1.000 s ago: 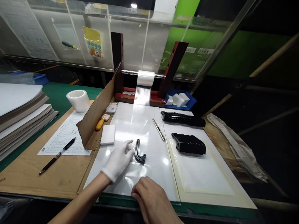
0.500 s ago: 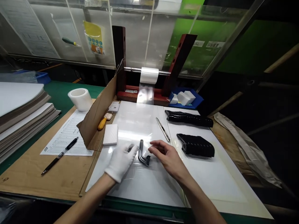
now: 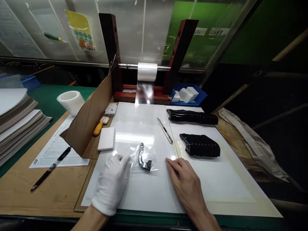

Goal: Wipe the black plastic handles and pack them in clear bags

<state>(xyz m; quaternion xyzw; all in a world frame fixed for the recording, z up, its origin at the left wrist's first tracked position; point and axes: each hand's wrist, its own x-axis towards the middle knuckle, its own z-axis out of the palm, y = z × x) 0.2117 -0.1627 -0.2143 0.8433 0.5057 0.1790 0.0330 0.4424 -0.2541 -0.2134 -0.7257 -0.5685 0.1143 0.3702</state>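
A black hook-shaped plastic part [image 3: 144, 160] lies on a white board in front of me, with wrinkled clear film [image 3: 154, 159] around it. My left hand [image 3: 112, 179], in a white glove, is closed at the film's left side, thumb and fingers pressed together on its edge. To the right of the part, my bare right hand [image 3: 186, 178] rests low over the board with thumb and forefinger pinched; whether film is between them is too faint to tell. A roll of clear film [image 3: 147, 72] hangs on a metal bar behind, its strip running down to the board.
A cutter knife [image 3: 165, 130] lies behind my right hand. Black ribbed parts [image 3: 203, 146] sit at the right. At the left are a white foam block [image 3: 106, 139], a yellow-handled tool [image 3: 98, 128], a cardboard divider [image 3: 89, 115] and a pen [image 3: 50, 169]. A blue bin [image 3: 202, 97] stands behind.
My hands have moved apart and toward me, away from the black part. Fingers of both hands have closed. The part has turned slightly, and the film around it looks more wrinkled. The view has shifted.
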